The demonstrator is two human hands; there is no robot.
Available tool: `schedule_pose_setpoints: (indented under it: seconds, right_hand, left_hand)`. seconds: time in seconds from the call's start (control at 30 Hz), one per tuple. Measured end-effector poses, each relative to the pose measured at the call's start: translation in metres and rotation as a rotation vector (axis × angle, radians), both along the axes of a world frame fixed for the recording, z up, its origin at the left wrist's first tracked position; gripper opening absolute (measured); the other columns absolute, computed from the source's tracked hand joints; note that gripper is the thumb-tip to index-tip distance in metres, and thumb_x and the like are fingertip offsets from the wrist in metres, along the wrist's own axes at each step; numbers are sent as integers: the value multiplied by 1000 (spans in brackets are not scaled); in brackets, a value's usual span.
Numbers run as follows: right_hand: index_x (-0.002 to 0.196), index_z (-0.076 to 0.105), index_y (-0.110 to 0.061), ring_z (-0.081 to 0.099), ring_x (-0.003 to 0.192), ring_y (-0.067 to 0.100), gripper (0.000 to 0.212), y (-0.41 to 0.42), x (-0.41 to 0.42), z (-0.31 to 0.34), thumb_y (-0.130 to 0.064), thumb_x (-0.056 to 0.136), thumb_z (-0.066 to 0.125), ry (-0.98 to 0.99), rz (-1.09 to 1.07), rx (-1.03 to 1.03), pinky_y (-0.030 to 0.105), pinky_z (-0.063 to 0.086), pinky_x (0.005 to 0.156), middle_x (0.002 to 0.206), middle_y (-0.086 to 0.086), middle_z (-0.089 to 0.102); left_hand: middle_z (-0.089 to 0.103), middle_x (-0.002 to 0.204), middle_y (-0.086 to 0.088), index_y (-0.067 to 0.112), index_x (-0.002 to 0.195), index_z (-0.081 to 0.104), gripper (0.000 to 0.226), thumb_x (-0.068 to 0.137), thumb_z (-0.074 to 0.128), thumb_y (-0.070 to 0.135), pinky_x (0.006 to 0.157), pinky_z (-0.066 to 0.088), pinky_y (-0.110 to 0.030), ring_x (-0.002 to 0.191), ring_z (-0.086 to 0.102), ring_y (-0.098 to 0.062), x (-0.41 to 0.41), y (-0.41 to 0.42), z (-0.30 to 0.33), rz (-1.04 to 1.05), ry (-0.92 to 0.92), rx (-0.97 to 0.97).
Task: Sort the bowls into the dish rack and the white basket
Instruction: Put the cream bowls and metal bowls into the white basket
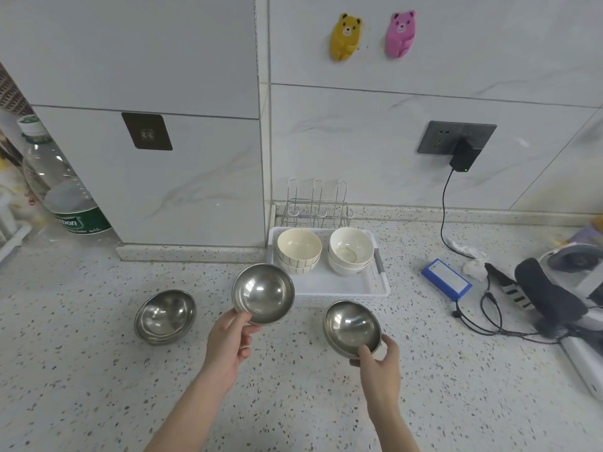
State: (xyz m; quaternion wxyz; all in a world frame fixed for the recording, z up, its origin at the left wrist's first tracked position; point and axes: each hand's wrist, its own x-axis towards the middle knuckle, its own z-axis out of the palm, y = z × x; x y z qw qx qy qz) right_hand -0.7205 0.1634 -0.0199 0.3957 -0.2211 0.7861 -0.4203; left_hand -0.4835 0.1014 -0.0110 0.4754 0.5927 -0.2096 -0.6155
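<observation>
We have a steel bowl in each hand. Left hand (228, 340) pinches the near rim of the left steel bowl (263, 293), thumb inside, fingers curled under; bowl is lifted and tipped so its mouth faces us, overlapping the front-left corner of the white basket (342, 296). Right hand (378, 357) pinches the near rim of the right steel bowl (352, 328) the same way, just in front of the basket's front wall.

Key relation: the wire dish rack (318, 203) sits directly behind the basket, against the wall, so both bowls must travel away from us and over the basket. The left bowl is higher and nearer the rack; we'd judge it goes first.

Basket holds two stacks of ceramic bowls: striped stack (299, 250) on the left, plain white stack (351, 250) on the right. A stack of steel bowls (165, 316) waits on the surface (98, 370) left of our hands. Steel is shiny and smooth, so likely slippery at the rim.
</observation>
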Motion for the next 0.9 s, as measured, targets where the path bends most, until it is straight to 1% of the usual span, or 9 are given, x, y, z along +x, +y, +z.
schedule_pose_setpoints:
  seconds: [0.1,0.2,0.33,0.53,0.63,0.7,0.77,0.83,0.9]
  right_hand:
    - [134,40,-33,67,81,12,49,-1,-10,13,-26,89,57,16,-25,-50,33,42,63,65,-4,74]
    - [135,46,-30,68,84,13,48,-11,-22,28,-27,88,57,46,-20,-104,34,43,66,63,-7,73]
    - [137,49,-24,68,79,10,50,-36,-40,53,-31,88,56,161,71,-106,28,42,59,61,-5,73]
    - [142,38,-23,64,73,8,59,-73,-60,79,-35,87,53,393,227,-2,30,45,60,64,-5,71]
    - [139,42,-23,65,76,10,55,-84,-70,85,-34,86,51,443,251,13,32,49,65,62,-5,71]
    - [137,47,-21,64,74,8,53,-90,-77,89,-33,86,50,462,269,23,29,46,61,59,-6,71]
    - [129,54,-20,64,70,9,46,-98,-83,95,-31,85,49,464,301,47,26,42,57,57,-5,71]
    - [107,62,-15,59,59,11,31,-107,-88,101,-29,84,48,464,348,87,26,42,56,54,-3,71]
    - [87,65,-2,47,47,12,30,-117,-92,107,-26,82,47,456,394,126,25,39,51,51,1,69]
  left_hand:
    - [75,88,-18,18,118,63,31,87,69,20,38,36,-18,47,45,-8,-10,-8,9,-16,-1,-41]
    - [76,90,-17,24,115,64,28,88,68,22,39,36,-19,48,45,-8,-20,-17,17,-43,0,-68]
    - [76,87,-17,27,107,65,19,89,68,25,38,37,-19,45,46,-6,-28,-27,25,-76,-3,-80]
    - [76,79,-13,25,98,66,10,89,69,27,33,32,-17,39,42,-6,-39,-37,26,-21,-62,-119]
    - [76,77,-14,20,98,66,10,89,69,25,33,32,-17,40,42,-7,-44,-41,23,-27,-82,-99]
    - [76,76,-15,15,95,67,11,89,69,24,32,33,-17,40,44,-8,-48,-42,21,-38,-93,-84]
    - [76,76,-15,12,93,66,12,90,67,23,32,33,-18,39,45,-9,-50,-44,20,-45,-107,-60]
    - [76,75,-15,11,94,65,11,91,65,21,32,33,-18,38,45,-9,-51,-46,19,-55,-109,-40]
    - [76,75,-16,10,95,64,11,91,65,21,33,33,-18,38,45,-10,-52,-48,19,-64,-105,-28]
